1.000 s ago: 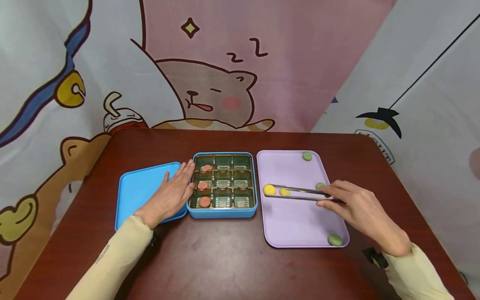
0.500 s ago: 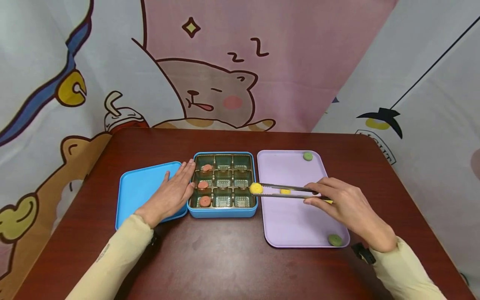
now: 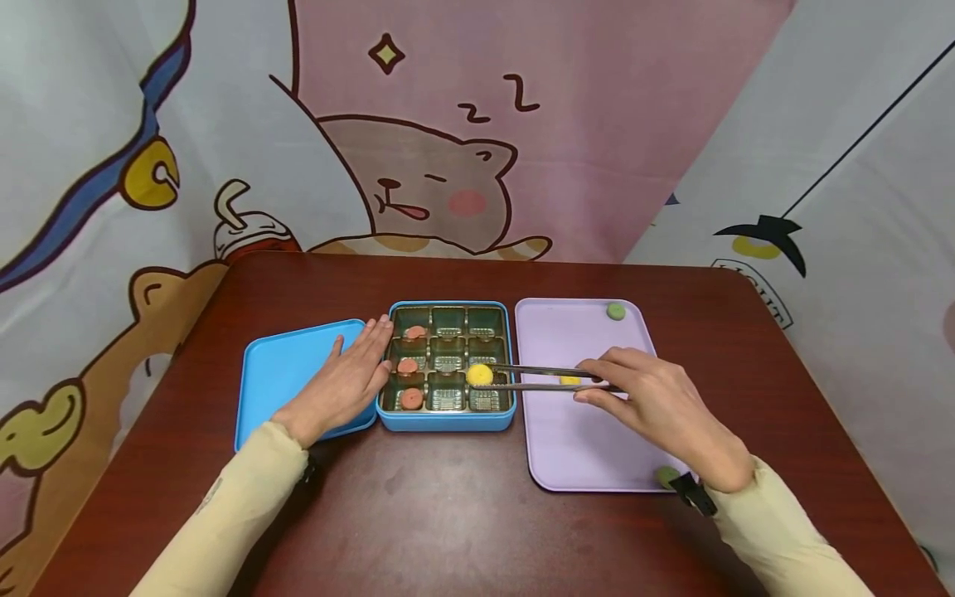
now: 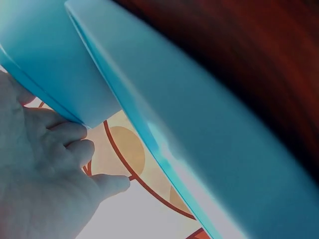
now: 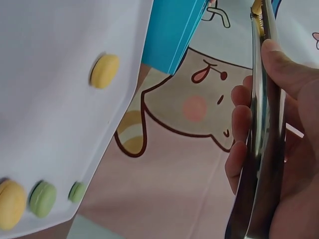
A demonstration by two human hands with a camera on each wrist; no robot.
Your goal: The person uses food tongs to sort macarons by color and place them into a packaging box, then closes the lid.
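Observation:
My right hand point(image 3: 664, 402) grips metal tongs point(image 3: 545, 370), whose tips hold a yellow macaron point(image 3: 480, 376) over the right column of a blue box point(image 3: 453, 423). That box has a gold divided insert; pinkish macarons point(image 3: 412, 399) lie down its left column. Straight fingers of my left hand point(image 3: 334, 391) rest against the box's left side. In the right wrist view, thumb and fingers close round the tongs point(image 5: 261, 129), and another yellow macaron point(image 5: 104, 71) lies on the tray. The left wrist view shows my left fingers point(image 4: 70, 134) beside the blue wall.
Right of the box stands a lilac tray point(image 3: 582, 456), with a green macaron point(image 3: 615, 311) at its far edge and another green macaron point(image 3: 666, 476) near its front. A blue lid point(image 3: 287, 377) lies left of the box, partly under my left hand.
My right hand has moved left with the tongs, carrying the yellow macaron from above the tray to over the box. My left hand has stayed against the box.

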